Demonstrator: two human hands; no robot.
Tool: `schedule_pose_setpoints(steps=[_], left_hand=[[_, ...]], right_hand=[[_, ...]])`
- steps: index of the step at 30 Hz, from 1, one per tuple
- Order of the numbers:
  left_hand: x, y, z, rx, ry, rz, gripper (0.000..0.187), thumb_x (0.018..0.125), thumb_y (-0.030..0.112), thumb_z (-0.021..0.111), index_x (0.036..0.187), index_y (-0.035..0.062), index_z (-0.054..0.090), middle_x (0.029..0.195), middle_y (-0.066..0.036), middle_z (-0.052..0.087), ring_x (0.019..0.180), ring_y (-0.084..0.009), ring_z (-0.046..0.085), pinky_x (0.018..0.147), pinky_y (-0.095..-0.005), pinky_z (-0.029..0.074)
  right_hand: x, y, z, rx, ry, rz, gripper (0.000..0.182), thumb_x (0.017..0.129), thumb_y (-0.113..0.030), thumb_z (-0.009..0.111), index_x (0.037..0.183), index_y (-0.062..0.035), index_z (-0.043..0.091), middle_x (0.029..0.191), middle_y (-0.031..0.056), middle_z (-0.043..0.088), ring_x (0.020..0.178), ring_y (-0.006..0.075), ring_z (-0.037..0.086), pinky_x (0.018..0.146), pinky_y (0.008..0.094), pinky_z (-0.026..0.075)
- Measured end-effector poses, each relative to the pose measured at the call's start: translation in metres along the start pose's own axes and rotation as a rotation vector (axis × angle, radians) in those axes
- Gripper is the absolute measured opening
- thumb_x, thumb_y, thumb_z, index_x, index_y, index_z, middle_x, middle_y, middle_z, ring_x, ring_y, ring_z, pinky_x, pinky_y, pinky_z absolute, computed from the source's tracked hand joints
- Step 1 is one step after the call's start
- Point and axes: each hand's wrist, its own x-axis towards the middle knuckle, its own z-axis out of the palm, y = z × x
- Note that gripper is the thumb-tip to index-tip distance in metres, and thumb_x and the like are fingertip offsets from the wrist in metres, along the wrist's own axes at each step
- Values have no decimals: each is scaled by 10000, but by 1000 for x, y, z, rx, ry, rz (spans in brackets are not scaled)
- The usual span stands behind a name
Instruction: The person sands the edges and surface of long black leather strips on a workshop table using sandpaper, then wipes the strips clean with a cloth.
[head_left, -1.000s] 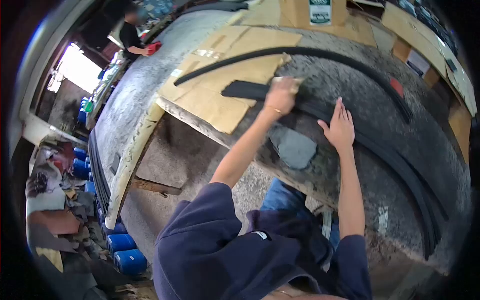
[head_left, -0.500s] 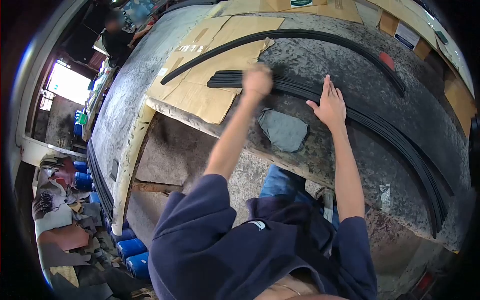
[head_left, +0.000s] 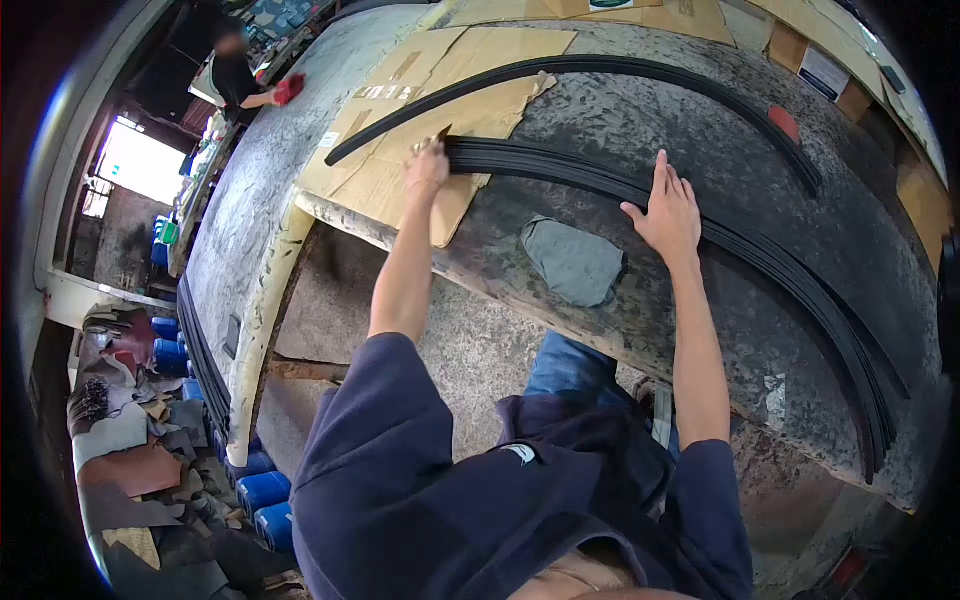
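While the bundle of long, narrow black strips (head_left: 540,165) curves across the dark, stained work table (head_left: 690,335), its left end lies on a sheet of tan cardboard (head_left: 435,215) and its other end sweeps down to the right, where the strips fan slightly apart. Over the middle of the bundle lies the right hand (head_left: 672,222), palm down: the strips pass beneath its straight, slightly parted fingers, whose tips reach beyond the bundle's far edge, and its thumb sticks out sideways at the near edge. At the bundle's left end is the left hand (head_left: 427,166), its fingers curled around a small brown-and-tan piece (head_left: 444,132) that pokes out above them. The strip ends sit just to the right of those fingers; whether they touch cannot be told.

Beyond the bundle, a separate curved black length (head_left: 600,64) arches from the cardboard toward the right, well apart from both hands, with a small red piece (head_left: 783,123) just beside its right stretch. Nearer the person, between the bundle and the table's front edge, lies a flat grey rounded piece (head_left: 574,262). Farther off to the left, a person in a black top (head_left: 236,88) has a hand at a red object (head_left: 289,89), and blue containers (head_left: 264,490) stand on the floor.
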Motion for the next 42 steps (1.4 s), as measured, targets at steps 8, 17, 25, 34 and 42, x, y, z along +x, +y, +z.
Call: schedule_pose_setpoints(steps=[8,17,25,34,42], left_hand=[[-63,102,-10,-8,-75,271,394,1053,279,451,1398,126,560,1531,-123,481,1446,-305,409,1178,-559,263],[-80,164,32,29,295,541,311,965,222,506,1219,115,650,1198,-122,648,1190,-331,542,992,-500,429],[-117,161,27,67,189,530,515,949,219,518,1451,103,493,1450,-182,505,1424,-366,382,1141,-568,310],[-77,151,28,126,144,466,459,864,175,537,1315,174,627,1293,-130,633,1191,-303,599,1126,-509,329],[-175,325,67,-219,171,882,529,861,253,621,1362,85,602,1410,-167,574,1386,-421,434,1176,-496,313]], right_hand=[[-1,11,9,13,53,-76,1065,849,-492,740,1572,46,173,1459,201,527,1372,307,490,1143,445,369],[-3,8,9,-58,80,-63,1009,852,-471,743,1556,37,229,1450,207,533,1369,315,494,1145,449,366],[-2,15,12,-72,69,-111,960,881,-532,680,1546,29,273,1463,193,523,1367,314,491,1146,450,362],[-47,95,-21,-264,24,35,1000,859,-711,596,1513,16,388,1555,191,428,1454,329,391,1189,502,301],[-43,95,-30,-234,-3,65,1113,825,-722,624,1516,89,299,1536,234,436,1439,336,416,1187,446,321]])
